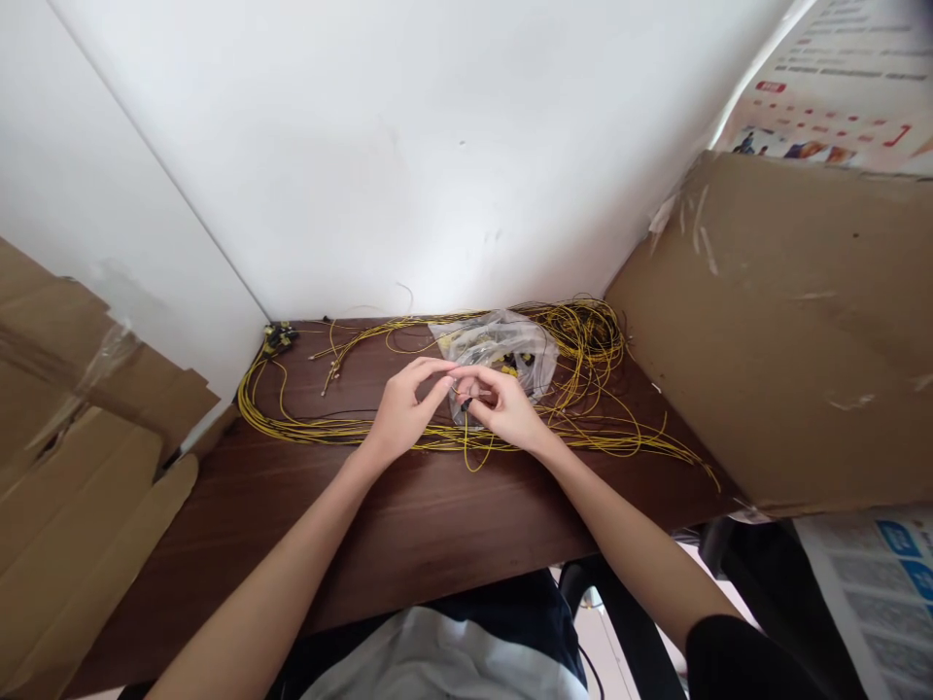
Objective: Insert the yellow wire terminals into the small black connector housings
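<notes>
Over the middle of the table, my left hand (406, 406) and my right hand (508, 408) meet at the fingertips. The right fingers are closed on a small black connector (466, 404), and a thin yellow wire (478, 471) loops down below it. My left thumb and forefinger are pinched together at the wire's upper end; what sits between them is too small to make out. Just behind both hands lies a clear plastic bag (540, 362) with black and yellow pieces inside. Long yellow wires (292, 425) run across the table under and beside the hands.
A tangled coil of yellow wire (594, 335) lies at the back right. Black connectors (279, 337) are bunched at the back left. Cardboard panels (794, 340) flank the brown table (437, 525) on both sides, and a white wall (437, 175) closes the back.
</notes>
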Demonstrator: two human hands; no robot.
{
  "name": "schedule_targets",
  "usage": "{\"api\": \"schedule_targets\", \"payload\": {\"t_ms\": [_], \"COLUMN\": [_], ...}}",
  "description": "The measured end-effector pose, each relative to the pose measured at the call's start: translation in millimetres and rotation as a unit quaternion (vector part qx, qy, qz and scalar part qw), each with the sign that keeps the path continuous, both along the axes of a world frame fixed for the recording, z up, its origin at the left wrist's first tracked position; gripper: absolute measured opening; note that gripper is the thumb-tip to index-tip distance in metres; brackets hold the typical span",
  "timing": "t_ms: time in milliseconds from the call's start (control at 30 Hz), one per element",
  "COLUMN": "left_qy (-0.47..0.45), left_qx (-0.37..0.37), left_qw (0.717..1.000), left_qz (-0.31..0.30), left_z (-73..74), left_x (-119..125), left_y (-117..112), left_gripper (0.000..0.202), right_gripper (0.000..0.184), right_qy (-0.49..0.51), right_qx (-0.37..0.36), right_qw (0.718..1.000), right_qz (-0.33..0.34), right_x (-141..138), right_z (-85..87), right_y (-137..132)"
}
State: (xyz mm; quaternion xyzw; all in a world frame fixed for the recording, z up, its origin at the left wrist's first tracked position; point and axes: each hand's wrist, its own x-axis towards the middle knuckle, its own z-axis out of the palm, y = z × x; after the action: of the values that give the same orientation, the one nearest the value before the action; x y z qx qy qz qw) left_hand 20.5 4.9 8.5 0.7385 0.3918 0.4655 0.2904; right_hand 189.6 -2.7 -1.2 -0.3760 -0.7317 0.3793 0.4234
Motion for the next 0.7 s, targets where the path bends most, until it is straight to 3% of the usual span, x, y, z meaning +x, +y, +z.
{"api": "schedule_targets", "payload": {"t_ms": [200, 333, 500, 700], "left_qy": [-0.091, -0.129, -0.123, -0.033], "left_qx": [-0.121, -0.154, -0.14, -0.047], "left_qw": [0.988, 0.98, 0.982, 0.988], "left_qz": [-0.015, -0.013, 0.04, 0.141], "left_z": [-13.4, -15.7, -16.5, -14.7], "left_x": [1.3, 3.3, -1.8, -9.5], "left_y": [-3.8, -5.3, -0.9, 2.4], "left_gripper": [0.032, 0.031, 0.028, 0.017], "right_gripper": [0.031, 0.028, 0.02, 0.009], "right_qy": [0.012, 0.009, 0.001, -0.051], "right_qx": [0.002, 0.004, 0.018, 0.138], "right_qw": [1.0, 1.0, 1.0, 0.986], "right_qz": [-0.014, -0.017, -0.023, -0.082], "right_x": [-0.8, -1.9, -1.3, 2.8], "right_z": [-7.4, -8.0, -3.5, 0.9], "right_y": [3.4, 2.7, 2.5, 3.5]}}
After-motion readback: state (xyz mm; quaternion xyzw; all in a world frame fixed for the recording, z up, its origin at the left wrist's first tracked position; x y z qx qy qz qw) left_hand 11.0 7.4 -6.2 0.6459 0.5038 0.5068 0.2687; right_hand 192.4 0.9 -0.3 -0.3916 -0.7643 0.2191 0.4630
